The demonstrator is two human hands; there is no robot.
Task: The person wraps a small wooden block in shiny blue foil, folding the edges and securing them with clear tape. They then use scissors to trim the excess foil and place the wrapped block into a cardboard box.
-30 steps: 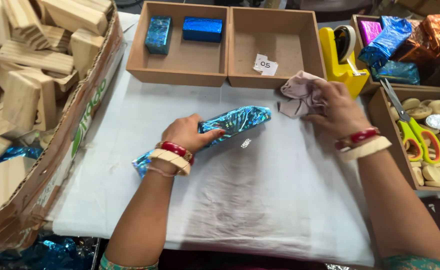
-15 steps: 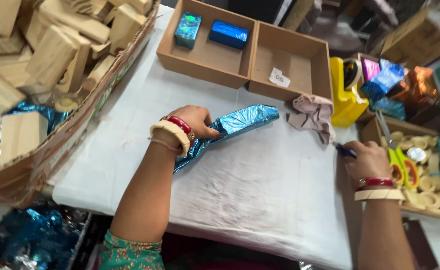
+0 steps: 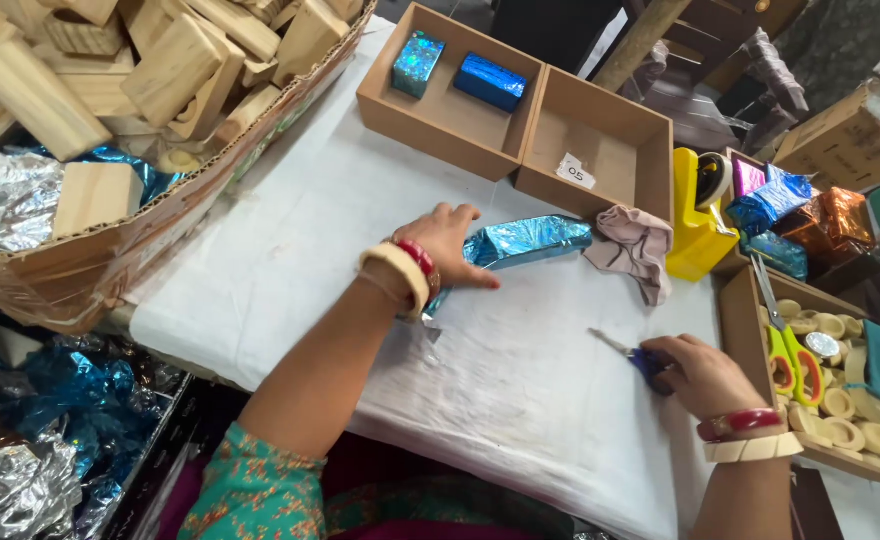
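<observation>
The left hand (image 3: 447, 245) lies flat, fingers spread, pressing down on one end of a long block wrapped in shiny blue foil (image 3: 522, 241), which rests on the white-covered desk (image 3: 290, 240). The block runs from under the palm out toward the right, its far end just beside a crumpled pinkish cloth (image 3: 635, 245).

The right hand (image 3: 695, 372) is closed around a small blue-handled cutter (image 3: 632, 355), whose thin metal tip points left along the desk, well apart from the foil block.

Beyond the cloth stands a yellow tape dispenser (image 3: 692, 225). Behind the block sit two shallow brown trays side by side: the left tray (image 3: 440, 125) holds two small foil-wrapped blocks (image 3: 488, 81), one greenish and one blue, and the right tray (image 3: 610, 150) holds only a small white paper tag (image 3: 576, 172).

To the right of the right hand, another tray (image 3: 735, 310) carries pale round rings and a pair of green-handled scissors (image 3: 790, 350). Further back lie sheets of blue, pink and orange foil (image 3: 795, 215).

At the left edge of the desk, a big cardboard box (image 3: 160, 235) is filled with bare wooden blocks (image 3: 165, 70) and scraps of silver and blue foil.
</observation>
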